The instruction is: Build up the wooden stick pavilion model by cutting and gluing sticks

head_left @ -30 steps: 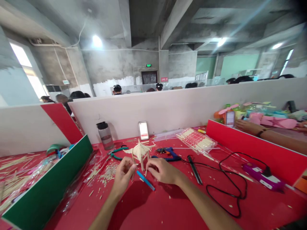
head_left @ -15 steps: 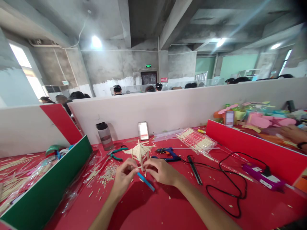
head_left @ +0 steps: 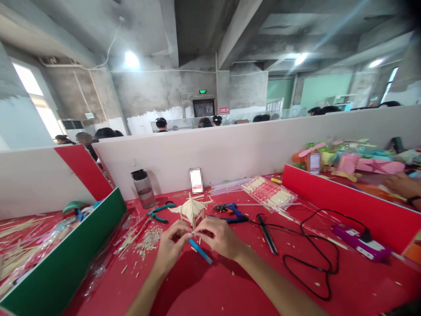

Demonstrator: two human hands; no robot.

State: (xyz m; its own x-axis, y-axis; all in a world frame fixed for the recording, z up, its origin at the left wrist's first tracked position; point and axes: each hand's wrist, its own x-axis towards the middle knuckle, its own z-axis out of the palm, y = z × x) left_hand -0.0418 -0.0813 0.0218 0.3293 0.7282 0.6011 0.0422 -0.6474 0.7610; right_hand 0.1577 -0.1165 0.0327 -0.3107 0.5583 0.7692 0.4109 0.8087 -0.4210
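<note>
My left hand (head_left: 173, 244) is closed in a pinch at the middle of the table. Facing it, my right hand (head_left: 219, 237) has its thumb and forefinger pressed together, and the fingertips of both hands nearly meet. A short pale wooden stick (head_left: 193, 233) shows between them, mostly covered by the fingers. Just behind stands a small pavilion-like model (head_left: 190, 208) of wooden sticks with a pointed roof; its lower part is hidden by my hands. On the red table under my fingers lies a blue strip-like object (head_left: 201, 251).
Teal-handled pliers (head_left: 160, 213) and wood scraps (head_left: 148, 241) lie left. To the right are a blue glue gun (head_left: 235, 213), a black utility knife (head_left: 267, 234), bagged sticks (head_left: 269, 193) and a purple power strip (head_left: 360, 242). A bottle (head_left: 144, 188) stands behind; green (head_left: 69, 259) and red (head_left: 348, 204) dividers flank.
My right hand has moved slightly left, and its fingertips now meet my left hand's at the small stick. The model and tools stay where they were.
</note>
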